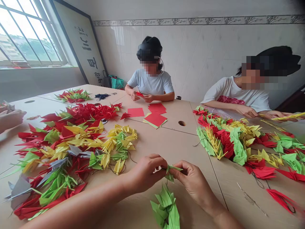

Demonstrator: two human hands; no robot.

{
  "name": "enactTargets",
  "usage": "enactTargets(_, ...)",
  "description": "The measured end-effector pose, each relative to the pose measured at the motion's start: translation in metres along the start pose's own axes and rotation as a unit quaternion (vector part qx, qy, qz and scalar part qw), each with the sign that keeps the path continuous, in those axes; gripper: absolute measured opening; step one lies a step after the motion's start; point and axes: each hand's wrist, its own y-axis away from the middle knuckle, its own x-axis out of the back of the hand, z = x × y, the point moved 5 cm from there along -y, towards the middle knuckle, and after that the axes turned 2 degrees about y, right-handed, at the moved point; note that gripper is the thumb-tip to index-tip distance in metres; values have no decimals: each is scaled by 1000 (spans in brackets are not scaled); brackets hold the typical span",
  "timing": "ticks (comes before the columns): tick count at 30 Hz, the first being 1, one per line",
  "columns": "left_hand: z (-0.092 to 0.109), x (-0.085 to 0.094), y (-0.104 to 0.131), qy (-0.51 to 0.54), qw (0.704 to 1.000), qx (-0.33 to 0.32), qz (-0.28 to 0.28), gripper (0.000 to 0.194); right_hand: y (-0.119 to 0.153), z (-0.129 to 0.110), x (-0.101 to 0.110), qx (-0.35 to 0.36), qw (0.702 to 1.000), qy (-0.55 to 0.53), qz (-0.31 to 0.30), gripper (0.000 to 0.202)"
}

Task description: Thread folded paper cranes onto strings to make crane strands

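Note:
Between my two hands, above the front of the table, is a green folded paper crane [170, 171]. My left hand [149, 173] pinches it from the left side, fingertips curled together. My right hand [190, 175] grips its right side between thumb and forefinger. Just below, a string of green paper cranes [166, 206] lies on the table, running out of the bottom of the view. A dark thread seems to lead from it up toward the held crane. Any needle in my fingers is hidden.
A large heap of red, yellow, green and grey cranes [78, 140] covers the left. Red paper squares [155, 120] lie mid-table. Strung cranes [226, 140] and a long needle [252, 198] are at right. Two people sit opposite; another person's hand [11, 119] shows far left.

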Motion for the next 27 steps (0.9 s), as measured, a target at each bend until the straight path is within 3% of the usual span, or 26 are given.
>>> enactTargets(6, -1, 4, -2, -10, 1000, 14, 10, 14, 1, -2, 0, -30, 999, -35, 8, 44)
enactTargets(12, 5, 5, -1, -43, 996, -82, -9, 23, 2, -1, 0, -28, 999, -43, 3, 42)
enactTargets(14, 6, 4, -1, -44, 995, -87, -17, 22, 3, -1, 0, -33, 998, -51, -6, 40)
enactTargets(18, 1, 2, -1, 9, 1000, -15, -19, 21, 4, 1, 0, -47, 997, -65, -9, 37)
enactTargets(21, -5, -3, -1, 105, 992, 50, -42, 19, 4, 4, -1, -55, 995, -83, -16, 35)
enactTargets(27, -18, -14, -2, 333, 933, 124, -51, 26, 3, 6, -3, -76, 989, -120, -39, 35)
